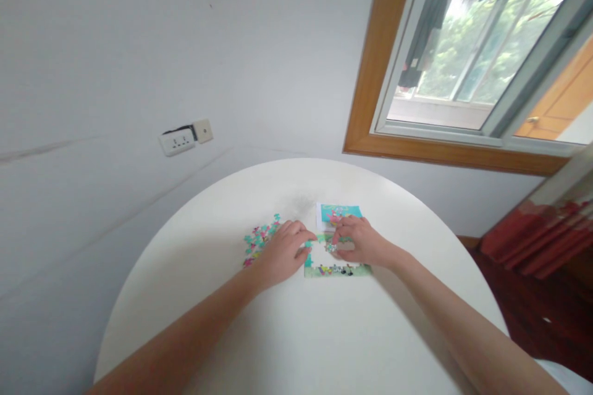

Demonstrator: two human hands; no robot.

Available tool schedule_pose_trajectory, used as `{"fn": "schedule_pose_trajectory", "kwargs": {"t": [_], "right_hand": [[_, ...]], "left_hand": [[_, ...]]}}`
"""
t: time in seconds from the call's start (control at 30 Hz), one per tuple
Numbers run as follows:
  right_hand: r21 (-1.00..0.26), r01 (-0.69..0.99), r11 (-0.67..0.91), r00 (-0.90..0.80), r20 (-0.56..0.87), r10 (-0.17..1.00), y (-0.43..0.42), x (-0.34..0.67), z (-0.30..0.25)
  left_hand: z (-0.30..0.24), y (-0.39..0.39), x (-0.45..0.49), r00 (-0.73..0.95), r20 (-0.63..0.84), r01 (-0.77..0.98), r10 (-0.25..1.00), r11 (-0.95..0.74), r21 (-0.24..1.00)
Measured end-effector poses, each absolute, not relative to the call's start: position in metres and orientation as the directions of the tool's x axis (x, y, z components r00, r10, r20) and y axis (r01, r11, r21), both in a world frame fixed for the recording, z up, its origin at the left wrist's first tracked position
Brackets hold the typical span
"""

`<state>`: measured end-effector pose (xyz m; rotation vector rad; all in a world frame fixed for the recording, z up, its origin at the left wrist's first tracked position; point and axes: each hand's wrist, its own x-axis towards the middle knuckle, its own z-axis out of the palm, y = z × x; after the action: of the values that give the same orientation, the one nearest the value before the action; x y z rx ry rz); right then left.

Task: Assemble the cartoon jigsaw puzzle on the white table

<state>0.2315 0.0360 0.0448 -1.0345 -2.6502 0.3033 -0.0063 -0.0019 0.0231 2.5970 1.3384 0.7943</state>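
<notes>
A partly assembled jigsaw puzzle (337,271) lies on the white round table; its border is filled in, and a white area shows in the middle. My right hand (364,242) is over the puzzle's right side, its fingers closed around a small puzzle piece (330,247) above the white area. At the puzzle's left edge rests my left hand (283,253), with thumb and index finger apart and nothing visible between them. Loose puzzle pieces (254,241) lie in a pile to the left, partly covered by that hand. Behind the puzzle is a picture card (340,212), partly hidden by my right hand.
The round white table (296,333) stands against a pale wall (278,62) with a power socket (178,141). A wood-framed window (359,129) is at the back right. A red-patterned curtain (523,234) hangs at the right.
</notes>
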Motion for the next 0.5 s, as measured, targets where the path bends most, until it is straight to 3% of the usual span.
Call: {"fn": "schedule_pose_trajectory", "kwargs": {"t": [0.5], "right_hand": [[-0.263,0.739,0.620,-0.597,0.170,0.784,0.033,0.243,0.035]], "left_hand": [[0.016,0.005,0.016,0.512,0.433,0.687,0.742,-0.656,0.311]]}}
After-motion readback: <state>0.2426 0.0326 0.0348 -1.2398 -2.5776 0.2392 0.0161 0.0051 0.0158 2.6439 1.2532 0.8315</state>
